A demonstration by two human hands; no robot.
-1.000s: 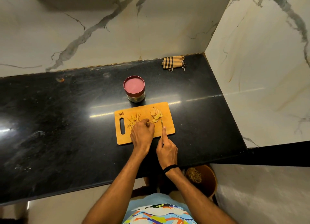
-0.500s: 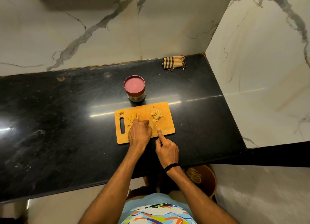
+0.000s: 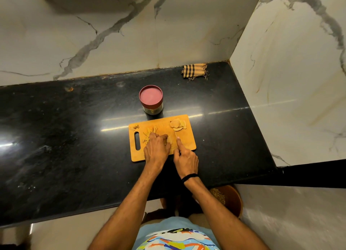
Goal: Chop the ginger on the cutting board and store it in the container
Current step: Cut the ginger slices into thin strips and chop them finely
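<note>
We are viewing a black polished stone counter (image 3: 74,129), which is filling a marble-walled corner and reflecting streaks of light. Three things are resting directly on it. An orange cutting board (image 3: 187,142) is lying flat near the front edge, its handle slot pointing left. A red-lidded container (image 3: 151,99) is standing upright just behind the board. A folded checked cloth (image 3: 194,71) is lying well apart, in the far right corner.

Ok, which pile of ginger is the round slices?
The far right pile on the cutting board: wide, flat rounds. The thin strips lie beside the left hand, and the tiny bits sit at the far left corner.
</note>
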